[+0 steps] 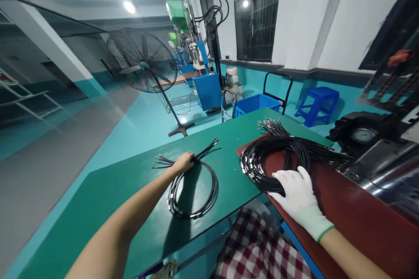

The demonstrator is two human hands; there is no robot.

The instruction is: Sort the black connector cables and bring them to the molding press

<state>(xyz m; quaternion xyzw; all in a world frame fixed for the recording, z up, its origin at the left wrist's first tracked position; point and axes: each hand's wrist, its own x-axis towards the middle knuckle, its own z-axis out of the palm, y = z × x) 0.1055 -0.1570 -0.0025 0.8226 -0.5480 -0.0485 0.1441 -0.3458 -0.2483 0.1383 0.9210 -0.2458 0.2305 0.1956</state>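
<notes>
My bare left hand [185, 162] is closed around the top of a small coil of black cables [214, 185], where the loose ends with metal tips stick out to both sides. The loop lies on the green table [131, 192] and has small pale tags along its lower edge. In a white glove, my right hand [294, 192] grips the near edge of a larger, thicker coil of black cables [250, 163]. That coil rests mostly on a dark red board [353, 209], its many metal-tipped ends spreading to the back and right. The glove hides part of its near side.
Metal machinery with a round gauge [362, 135] stands close on the right. Beyond the table are a blue bin [255, 103] by a trolley handle, a blue stool [317, 104], a large standing fan [144, 64] and blue machines [207, 91]. Checked cloth [258, 244] covers my lap.
</notes>
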